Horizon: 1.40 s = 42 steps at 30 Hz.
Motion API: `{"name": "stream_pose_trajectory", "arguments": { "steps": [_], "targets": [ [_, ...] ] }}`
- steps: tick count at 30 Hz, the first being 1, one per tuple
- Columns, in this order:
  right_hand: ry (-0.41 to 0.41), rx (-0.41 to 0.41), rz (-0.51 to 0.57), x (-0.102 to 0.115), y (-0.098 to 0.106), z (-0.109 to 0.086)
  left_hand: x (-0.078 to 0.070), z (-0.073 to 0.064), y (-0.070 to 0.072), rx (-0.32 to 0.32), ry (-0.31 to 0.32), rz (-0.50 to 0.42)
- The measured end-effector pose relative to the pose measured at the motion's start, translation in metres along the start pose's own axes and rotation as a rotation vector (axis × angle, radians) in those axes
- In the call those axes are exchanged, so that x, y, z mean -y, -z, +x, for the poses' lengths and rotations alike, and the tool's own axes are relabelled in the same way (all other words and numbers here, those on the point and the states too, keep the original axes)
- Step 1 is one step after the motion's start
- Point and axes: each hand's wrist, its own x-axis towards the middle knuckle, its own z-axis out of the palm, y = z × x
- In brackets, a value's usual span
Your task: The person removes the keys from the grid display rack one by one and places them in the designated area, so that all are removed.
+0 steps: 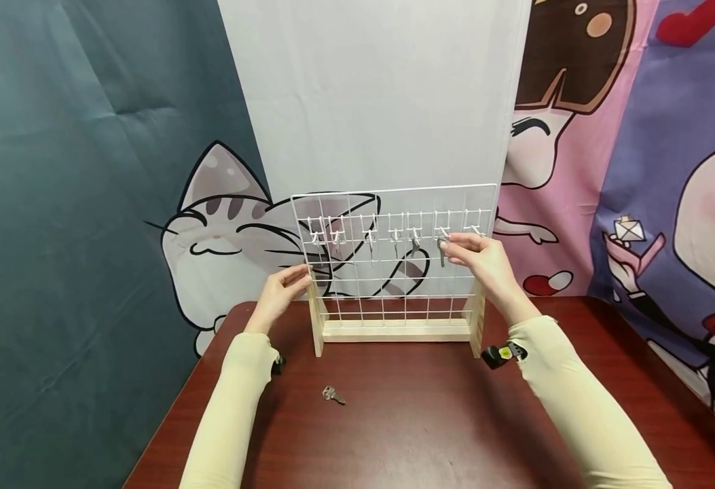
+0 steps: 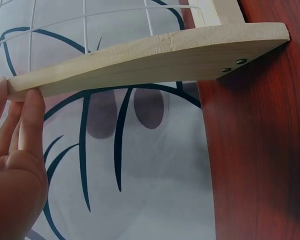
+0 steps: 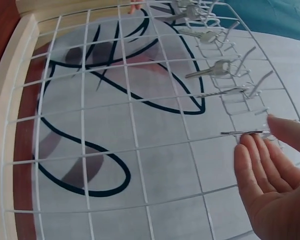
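A white wire grid rack (image 1: 394, 278) on a wooden stand is in front of me. My left hand (image 1: 285, 288) pinches the top of its left wooden upright (image 2: 130, 70) between thumb and fingers. Up at the right part of the hook row, my right hand (image 1: 482, 261) has its thumb and fingertips around a key (image 3: 240, 133) at a hook; the key's head is partly hidden by the fingers. Several other keys, such as a key (image 3: 217, 69) and a key (image 1: 415, 244), hang from hooks to the left. One loose key (image 1: 333, 395) lies on the table.
The rack's wooden base bar (image 1: 394, 331) stands on a dark red table (image 1: 406, 414). A hook (image 1: 472, 229) at the far right of the row is beside my right hand. Cartoon-printed cloths (image 1: 583, 136) hang behind and at the sides.
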Motion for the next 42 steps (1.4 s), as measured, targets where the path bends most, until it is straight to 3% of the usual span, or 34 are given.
{"name": "stream_pose_trajectory", "arguments": {
  "steps": [5, 13, 18, 34, 39, 42],
  "targets": [
    [0.031, -0.047, 0.041, -0.005, -0.007, 0.003, 0.0, 0.0, 0.0, -0.004, 0.011, -0.003],
    [0.031, -0.047, 0.089, 0.001, -0.012, -0.001, -0.003, 0.0, 0.0, 0.001, 0.002, -0.001],
    [0.073, -0.106, 0.102, -0.008, -0.01, 0.0, 0.0, 0.002, -0.002, -0.002, -0.017, 0.026],
    [0.127, -0.238, 0.288, 0.002, -0.015, -0.017, 0.004, 0.004, 0.001, -0.004, -0.002, 0.014],
    [0.119, -0.196, 0.266, 0.004, -0.017, -0.024, 0.003, 0.006, 0.002, 0.009, 0.007, -0.002],
    [0.1, -0.146, 0.191, 0.002, -0.021, -0.027, 0.002, 0.005, 0.003, 0.013, 0.022, -0.014]
  ]
}}
